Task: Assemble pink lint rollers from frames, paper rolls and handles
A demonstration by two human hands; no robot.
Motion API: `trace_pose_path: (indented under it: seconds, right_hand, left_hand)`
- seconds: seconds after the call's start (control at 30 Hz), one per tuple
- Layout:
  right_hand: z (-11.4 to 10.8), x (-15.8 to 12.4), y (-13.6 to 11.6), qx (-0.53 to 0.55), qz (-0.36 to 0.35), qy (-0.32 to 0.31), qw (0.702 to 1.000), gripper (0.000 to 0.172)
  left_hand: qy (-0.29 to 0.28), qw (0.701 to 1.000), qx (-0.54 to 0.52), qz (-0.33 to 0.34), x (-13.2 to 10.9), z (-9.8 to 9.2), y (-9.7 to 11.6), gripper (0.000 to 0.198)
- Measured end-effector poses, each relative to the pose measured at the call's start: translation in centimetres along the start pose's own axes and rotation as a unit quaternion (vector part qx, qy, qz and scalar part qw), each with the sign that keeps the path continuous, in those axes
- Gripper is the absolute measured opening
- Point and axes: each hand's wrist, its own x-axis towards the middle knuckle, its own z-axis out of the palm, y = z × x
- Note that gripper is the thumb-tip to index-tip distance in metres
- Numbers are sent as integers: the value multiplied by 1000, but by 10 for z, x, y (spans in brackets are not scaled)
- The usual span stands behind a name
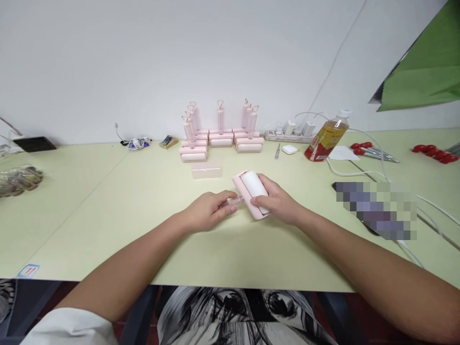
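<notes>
A pink lint roller [253, 189] with a white roll is held between my hands over the near middle of the table. My right hand [278, 201] grips its head, thumb across the white roll. My left hand [210, 211] closes round its clear handle [235, 202], fingers and thumb on either side. Just beyond lies a translucent pink cover [207, 171] on the tabletop. Farther back, several more pink lint rollers [221, 138] stand in rows, their handles pointing up with loops at the top.
To the right are a tilted drink bottle [327, 136], a power strip [291, 136], red-handled scissors [373, 151], cables and a blurred-out phone [373, 211]. A coiled white cable [137, 143] and a dark device [35, 143] lie to the left. Green sheeting [424, 62] hangs at upper right.
</notes>
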Motion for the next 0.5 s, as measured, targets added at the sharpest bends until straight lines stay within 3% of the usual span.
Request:
trace_pose_path:
  seconds: [0.17,0.37,0.5]
  right_hand:
    - [6,-1,4,-42,-1,13,999,50]
    - [11,-3,6,-126,-9,-12,992,61]
    - [1,-4,-1,-52,-38,-21,998,56]
  left_hand:
    - [-2,1000,-10,1,-1,1,-1,37]
    - [-1,1000,22,-5,-1,1,-6,35]
    - [28,997,-63,18,3,11,-8,32]
